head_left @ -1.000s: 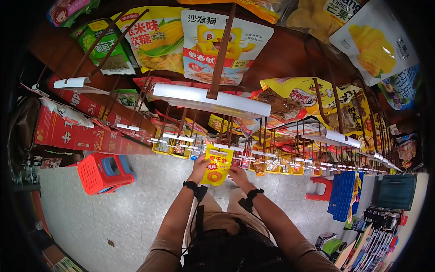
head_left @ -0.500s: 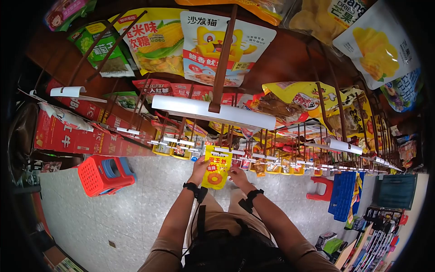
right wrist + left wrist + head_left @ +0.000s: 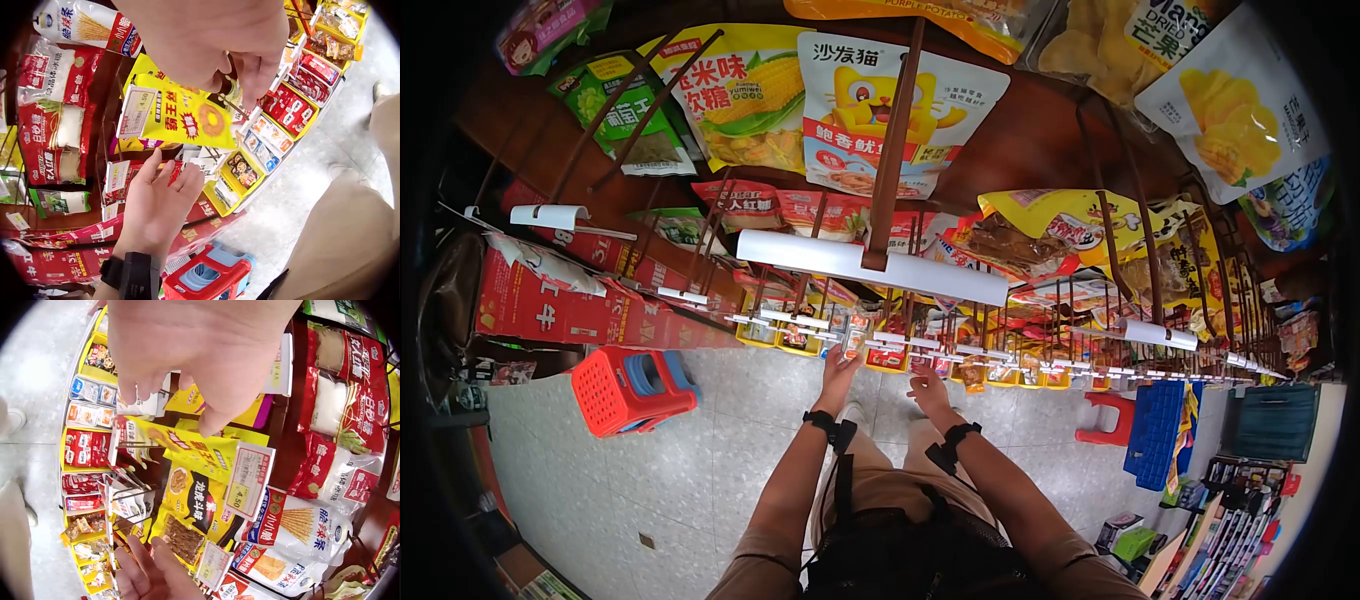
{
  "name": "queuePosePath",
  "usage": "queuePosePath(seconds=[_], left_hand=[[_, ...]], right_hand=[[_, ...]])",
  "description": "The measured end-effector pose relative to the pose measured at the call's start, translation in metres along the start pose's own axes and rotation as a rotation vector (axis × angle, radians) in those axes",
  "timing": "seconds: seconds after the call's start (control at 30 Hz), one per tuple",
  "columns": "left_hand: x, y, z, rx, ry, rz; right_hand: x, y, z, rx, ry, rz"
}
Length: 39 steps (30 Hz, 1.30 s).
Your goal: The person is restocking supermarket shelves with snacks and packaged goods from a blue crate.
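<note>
In the right wrist view a yellow snack bag with an orange ring picture (image 3: 187,119) hangs behind a 4.50 price tag (image 3: 135,112). My left hand (image 3: 159,200) is just below it, its fingers extended and apart from the bag. The left wrist view shows the same bag (image 3: 194,449) edge-on beneath my left hand (image 3: 200,356), whose thumb is beside it. My right hand (image 3: 153,572) has loosely spread fingers that hold nothing; the head view shows that right hand (image 3: 930,390) to the right of the left hand (image 3: 838,382).
Packets hang on rows of metal hooks, with a white tag holder (image 3: 870,265) jutting out overhead. Yellow bins (image 3: 290,122) of small packets line the lower shelf. Red and blue stools (image 3: 632,390) stand on the floor at left, a red stool (image 3: 1106,416) at right.
Both hands have let go of the yellow bag, which was held between them facing the head camera. It now hangs at the rack, and the fingers have opened.
</note>
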State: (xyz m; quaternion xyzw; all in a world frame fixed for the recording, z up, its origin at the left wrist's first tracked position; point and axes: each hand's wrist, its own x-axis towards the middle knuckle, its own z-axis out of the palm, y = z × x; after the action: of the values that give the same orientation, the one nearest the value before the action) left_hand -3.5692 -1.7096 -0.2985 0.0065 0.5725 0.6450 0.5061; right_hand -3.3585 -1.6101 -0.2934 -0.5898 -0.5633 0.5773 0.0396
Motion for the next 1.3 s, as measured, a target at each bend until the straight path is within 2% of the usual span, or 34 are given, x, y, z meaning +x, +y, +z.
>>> queuePosePath(seconds=[0.1,0.17,0.3,0.43,0.6,0.67,0.77,0.83,0.9,0.93,0.97,1.03,1.07,1.1,1.17,1.23,1.27,1.3], left_hand=[[-0.011,-0.006,-0.01,0.098,0.065,-0.013],[-0.013,-0.017,-0.02,0.109,0.113,-0.111],[-0.017,-0.033,-0.025,0.089,0.084,-0.157],[-0.015,-0.025,-0.008,0.076,0.005,-0.178],[-0.005,-0.014,0.03,0.115,-0.094,-0.209],[-0.008,-0.01,0.033,0.329,-0.154,-0.326],[-0.017,-0.021,0.032,0.554,-0.122,-0.37],[-0.018,-0.036,0.034,0.596,-0.197,-0.321],[-0.022,-0.058,0.009,0.657,-0.17,-0.392],[-0.029,-0.072,-0.019,0.712,-0.121,-0.497],[-0.037,-0.083,-0.04,0.769,-0.068,-0.6],[-0.041,-0.094,-0.034,0.836,-0.18,-0.568],[-0.048,-0.099,-0.034,0.841,-0.145,-0.611],[-0.054,-0.105,-0.029,0.848,-0.108,-0.652],[-0.083,-0.101,0.011,0.837,0.011,-0.76],[-0.079,-0.119,0.056,0.931,-0.022,-0.723],[-0.073,-0.128,0.075,0.896,-0.022,-0.755],[-0.066,-0.142,0.096,0.893,-0.062,-0.759]], right_hand=[[-0.003,0.01,-0.004,-0.008,-0.017,0.084],[-0.002,0.023,-0.007,-0.008,-0.022,0.097],[-0.017,0.04,-0.023,-0.032,-0.026,0.116],[-0.014,0.069,-0.044,0.027,-0.042,0.113],[-0.04,0.052,-0.095,0.051,-0.098,0.122],[-0.049,0.058,-0.122,0.054,-0.087,0.099],[-0.059,0.089,-0.171,0.086,-0.06,0.065],[-0.066,0.127,-0.206,0.137,-0.021,0.054],[-0.078,0.165,-0.241,0.179,0.154,0.023],[-0.09,0.174,-0.261,0.295,0.24,0.043],[-0.102,0.204,-0.286,0.343,0.317,0.155],[-0.12,0.242,-0.319,0.495,0.449,0.169],[-0.135,0.259,-0.339,0.539,0.523,0.211],[-0.153,0.276,-0.359,0.583,0.597,0.255],[-0.187,0.318,-0.392,0.67,0.764,0.402],[-0.203,0.371,-0.418,0.756,0.856,0.39],[-0.212,0.395,-0.43,0.773,0.881,0.391],[-0.222,0.418,-0.44,0.796,0.923,0.467]])
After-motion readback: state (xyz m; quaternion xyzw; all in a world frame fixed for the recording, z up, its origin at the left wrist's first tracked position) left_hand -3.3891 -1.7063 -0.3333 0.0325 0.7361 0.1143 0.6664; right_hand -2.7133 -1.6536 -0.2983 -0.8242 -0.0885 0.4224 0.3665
